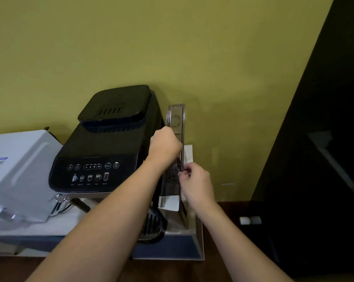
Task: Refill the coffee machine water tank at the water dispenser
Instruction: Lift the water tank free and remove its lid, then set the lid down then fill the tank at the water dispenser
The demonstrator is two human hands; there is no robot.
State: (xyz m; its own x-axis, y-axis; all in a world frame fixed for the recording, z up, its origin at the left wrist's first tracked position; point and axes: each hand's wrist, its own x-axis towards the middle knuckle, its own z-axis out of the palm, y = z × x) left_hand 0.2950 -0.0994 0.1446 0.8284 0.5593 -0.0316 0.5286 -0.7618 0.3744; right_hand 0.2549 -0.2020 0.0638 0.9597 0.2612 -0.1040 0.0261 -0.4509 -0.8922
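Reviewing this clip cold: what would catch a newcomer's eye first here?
Both hands meet at the clear water tank standing on the right flank of the black coffee machine: the left hand grips its top edge, the right hand pinches its front edge lower down. Behind them a plain olive-yellow wall fills the upper frame, with a white appliance at left.

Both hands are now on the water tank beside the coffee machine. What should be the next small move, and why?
Probably slide the clear water tank out from the coffee machine: the left hand grips its top edge, the right hand pinches its outer edge, and it sits at the machine's side.
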